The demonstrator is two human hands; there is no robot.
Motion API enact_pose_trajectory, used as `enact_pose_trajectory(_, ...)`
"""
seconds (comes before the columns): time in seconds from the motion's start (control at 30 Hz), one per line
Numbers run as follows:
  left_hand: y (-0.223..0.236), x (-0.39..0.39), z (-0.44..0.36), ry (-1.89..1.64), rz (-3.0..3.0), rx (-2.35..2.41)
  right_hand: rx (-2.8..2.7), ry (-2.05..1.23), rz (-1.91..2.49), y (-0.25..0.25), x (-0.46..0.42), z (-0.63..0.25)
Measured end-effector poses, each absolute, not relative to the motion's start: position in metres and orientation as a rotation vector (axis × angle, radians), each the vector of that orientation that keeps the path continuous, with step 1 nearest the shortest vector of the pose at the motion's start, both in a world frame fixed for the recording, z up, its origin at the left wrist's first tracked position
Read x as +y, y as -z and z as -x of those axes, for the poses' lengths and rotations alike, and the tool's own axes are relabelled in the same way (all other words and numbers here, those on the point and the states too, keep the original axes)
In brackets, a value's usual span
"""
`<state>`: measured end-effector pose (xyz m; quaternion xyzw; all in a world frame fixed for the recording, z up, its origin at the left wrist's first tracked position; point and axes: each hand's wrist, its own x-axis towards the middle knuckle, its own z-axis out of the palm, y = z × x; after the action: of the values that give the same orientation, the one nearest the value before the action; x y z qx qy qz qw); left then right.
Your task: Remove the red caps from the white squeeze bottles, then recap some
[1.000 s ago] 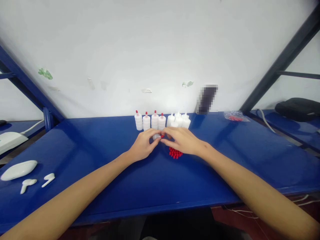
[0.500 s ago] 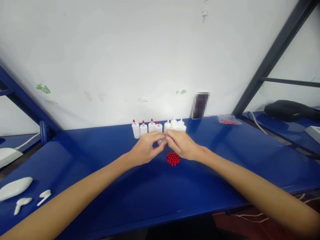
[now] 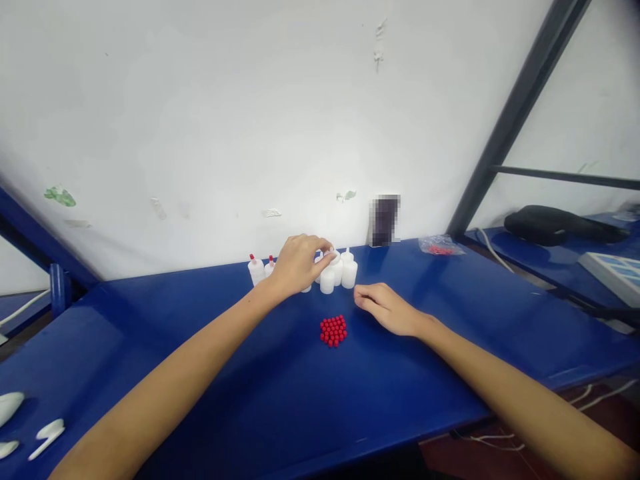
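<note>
My left hand reaches over a row of small white bottles at the back of the blue table. Its fingers curl round one small white bottle whose base shows under the hand. Two bottles with red caps stand left of the hand. Uncapped white bottles stand right of it. A pile of several small red caps lies in front of the bottles. My right hand rests on the table right of the pile, its fingers loose and holding nothing.
A clear bag of red caps lies at the back right by a dark slanted metal strut. A black case and a grey device sit on the neighbouring bench. White earbud parts lie at the near left.
My hands have come apart: the left carried the small bottle back to the row, and the right dropped to the table beside the red caps. The view shifted right and up.
</note>
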<state>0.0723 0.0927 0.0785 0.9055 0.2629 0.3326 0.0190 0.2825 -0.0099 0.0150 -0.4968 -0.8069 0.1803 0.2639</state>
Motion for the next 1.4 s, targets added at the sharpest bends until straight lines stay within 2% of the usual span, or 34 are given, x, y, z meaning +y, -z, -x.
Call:
enact_pose_trajectory(0.13, -0.063, 0.1, -0.073, -1.004, -2.866, 0.851, -2.191, -0.394, 1.416, -0.015, -0.011, -0.279)
enact_pose_trajectory(0.33, -0.057, 0.094, -0.071, -0.932, -3.06, 0.959, -2.197, -0.507, 1.415, -0.012, -0.013, -0.278)
enact_pose_trajectory(0.6, -0.055, 0.097, -0.076, -0.779, -3.162, 0.946, -2.256, -0.471, 1.415, -0.014, -0.014, -0.275)
enact_pose_trajectory(0.9, -0.068, 0.097, -0.063, -0.757, -3.23, 0.95, -2.314, -0.357, 1.428, -0.009, -0.011, -0.274)
enact_pose_trajectory(1.23, -0.066, 0.108, -0.06, -0.593, -3.354, 0.671, -2.336, -0.315, 1.444, -0.01, -0.011, -0.272)
enact_pose_trajectory(1.4, -0.076, 0.105, -0.065, -0.586, -3.394, 0.745, -2.335, -0.334, 1.467, -0.012, -0.011, -0.271)
